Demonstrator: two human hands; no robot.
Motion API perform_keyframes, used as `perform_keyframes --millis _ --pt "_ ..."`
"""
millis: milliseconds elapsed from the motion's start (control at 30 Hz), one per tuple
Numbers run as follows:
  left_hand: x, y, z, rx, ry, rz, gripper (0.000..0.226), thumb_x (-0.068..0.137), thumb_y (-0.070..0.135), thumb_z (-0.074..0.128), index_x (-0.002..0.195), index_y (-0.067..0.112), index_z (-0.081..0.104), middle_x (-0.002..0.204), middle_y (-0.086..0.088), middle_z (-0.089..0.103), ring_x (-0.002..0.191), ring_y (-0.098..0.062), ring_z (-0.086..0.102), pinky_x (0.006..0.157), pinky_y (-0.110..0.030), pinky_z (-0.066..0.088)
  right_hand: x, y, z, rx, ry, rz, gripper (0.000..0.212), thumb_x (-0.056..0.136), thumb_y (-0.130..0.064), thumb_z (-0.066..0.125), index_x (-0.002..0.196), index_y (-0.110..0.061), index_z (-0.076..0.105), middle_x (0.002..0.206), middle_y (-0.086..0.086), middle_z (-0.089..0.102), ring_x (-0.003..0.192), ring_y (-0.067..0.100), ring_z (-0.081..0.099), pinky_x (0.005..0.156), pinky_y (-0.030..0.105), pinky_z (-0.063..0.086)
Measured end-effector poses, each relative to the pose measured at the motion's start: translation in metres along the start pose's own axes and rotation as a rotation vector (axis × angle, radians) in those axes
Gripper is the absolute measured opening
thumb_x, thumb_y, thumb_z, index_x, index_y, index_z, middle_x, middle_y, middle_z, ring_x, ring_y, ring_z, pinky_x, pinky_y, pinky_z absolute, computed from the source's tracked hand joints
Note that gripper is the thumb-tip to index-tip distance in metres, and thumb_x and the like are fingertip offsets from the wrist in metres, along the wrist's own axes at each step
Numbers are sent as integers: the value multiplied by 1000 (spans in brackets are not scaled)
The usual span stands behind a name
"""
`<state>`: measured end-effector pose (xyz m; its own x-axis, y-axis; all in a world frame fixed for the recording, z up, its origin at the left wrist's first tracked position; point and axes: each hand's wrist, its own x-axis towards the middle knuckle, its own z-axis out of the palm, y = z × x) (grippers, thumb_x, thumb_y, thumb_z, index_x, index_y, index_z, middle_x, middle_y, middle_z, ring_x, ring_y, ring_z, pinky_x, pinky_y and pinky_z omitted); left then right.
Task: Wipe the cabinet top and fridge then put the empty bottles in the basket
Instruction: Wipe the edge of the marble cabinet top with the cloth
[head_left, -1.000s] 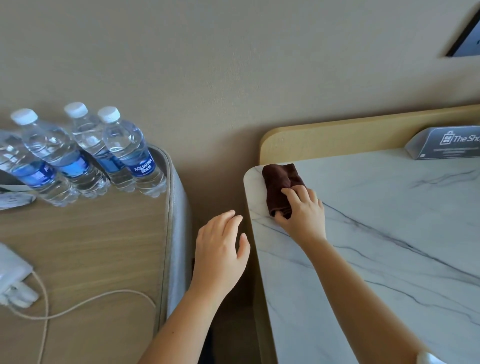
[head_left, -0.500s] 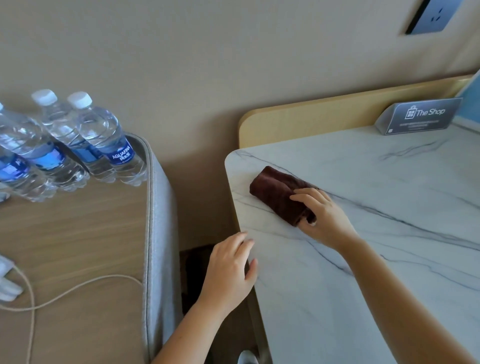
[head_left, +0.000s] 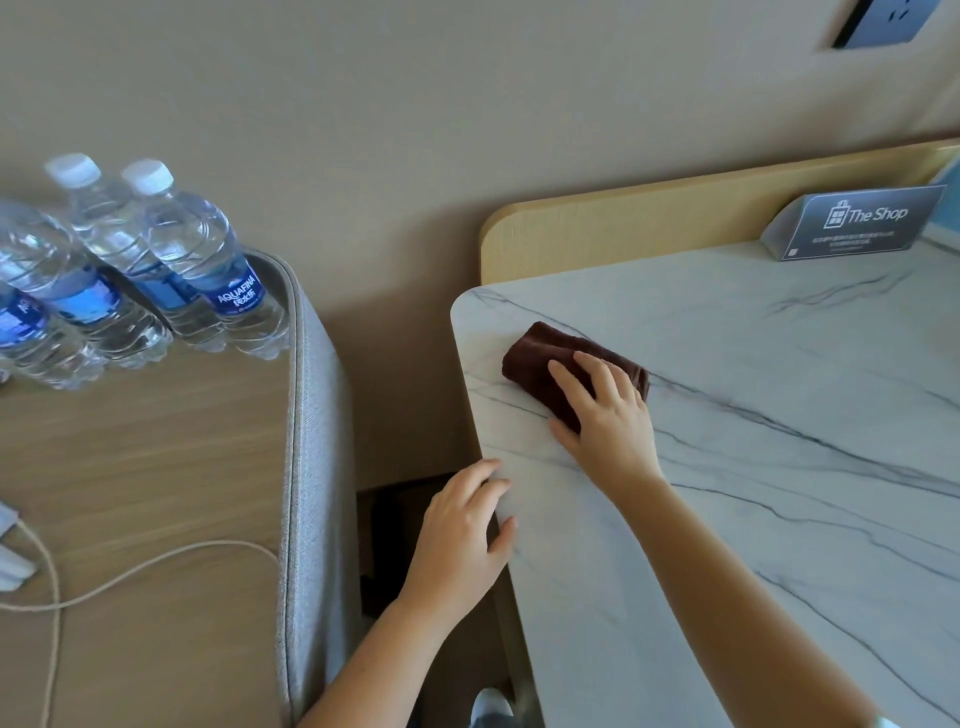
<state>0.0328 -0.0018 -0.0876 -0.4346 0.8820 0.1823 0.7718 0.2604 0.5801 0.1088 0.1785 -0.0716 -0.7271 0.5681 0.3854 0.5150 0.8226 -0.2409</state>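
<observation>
The white marble-patterned worktop (head_left: 779, 441) is the cabinet top I am wiping, and I judge the job barely begun: my cloth sits at the far left corner and the whole stretch to the right lies ahead. To my left, across a gap, is a wood-grain side top with a grey fabric edge (head_left: 156, 467). At its back stand the clear plastic water bottles with blue labels (head_left: 208, 270), upright and touching one another. I cannot tell from here whether they are empty, and no basket is in view. My right hand (head_left: 608, 415) lies open, fingers spread flat, pressing down on the dark brown folded cloth (head_left: 535, 358). My left hand (head_left: 462, 530) is also open, fingers relaxed on the worktop's near left edge, holding nothing. To do this well I should press evenly through the flat fingers so the cloth does not bunch. I should run long overlapping strokes from this corner towards the right, following the back rail. I would take care round the grey slanted "The Shop" sign (head_left: 857, 223) at the back, lifting it rather than pushing it along. The left hand should go on bracing that edge.
</observation>
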Motion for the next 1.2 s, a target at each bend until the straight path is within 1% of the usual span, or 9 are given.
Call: perform_keyframes --millis 267,400,533,600,833,967,1033,1133,1200 --pt "0 -2 2 -5 16 -5 33 86 24 59 117 14 59 133 1 50 122 0 32 99 -14 23 9 18 -17 171 -85 -10 54 64 -2 74 117 -3 59 96 19 62 88 39 57 66 42 51" --pt "-1 -1 2 -6 20 -6 34 86 24 58 119 14 58 134 1 49 124 -3 35 100 -17 25 -7 22 -27 124 -136 -50 54 66 -5 71 118 -8 57 104 12 61 97 34 55 60 39 51" --pt "-1 0 1 -16 26 -15 34 87 24 57 119 14 58 135 1 48 125 -7 39 101 -19 28 -9 6 -19 -12 -89 -88 58 61 -11 77 116 -5 58 112 19 60 104 39 55 84 48 46" --pt "-1 0 0 -25 26 -8 34 87 24 57 119 14 58 135 2 48 125 -3 36 101 -18 28 -7 0 -11 -44 -95 -99 60 62 -14 79 118 -5 58 115 22 60 107 40 56 85 52 48" --pt "-1 0 -1 -21 25 10 33 87 23 57 119 15 58 134 2 49 122 3 29 100 -13 20 11 -1 -9 -75 -29 -106 49 59 -7 78 105 1 65 82 22 65 70 38 62 47 41 53" --pt "-2 0 -1 -5 15 11 34 88 25 54 121 17 56 136 5 46 122 6 26 98 -5 11 24 3 -21 97 -117 104 47 75 -15 66 120 -8 55 94 17 64 83 36 59 65 42 51" --pt "-3 1 -3 -4 23 2 34 89 25 53 121 16 56 136 5 47 125 1 33 99 -9 13 22 5 -29 288 -104 257 46 76 -21 66 120 -18 54 95 8 65 84 28 59 71 34 49" --pt "-7 8 -11 -35 66 -30 32 88 23 55 119 15 58 131 2 52 124 -7 42 98 -14 20 6 -2 -46 539 -60 402 40 73 -24 67 110 -31 55 82 -9 63 72 7 56 60 5 39" --pt "-12 14 -17 -63 89 -30 31 87 22 57 117 15 59 128 2 54 120 -10 45 98 -19 26 -7 -9 -56 672 -29 480 34 74 -24 67 100 -41 53 75 -11 63 69 2 57 57 6 40"
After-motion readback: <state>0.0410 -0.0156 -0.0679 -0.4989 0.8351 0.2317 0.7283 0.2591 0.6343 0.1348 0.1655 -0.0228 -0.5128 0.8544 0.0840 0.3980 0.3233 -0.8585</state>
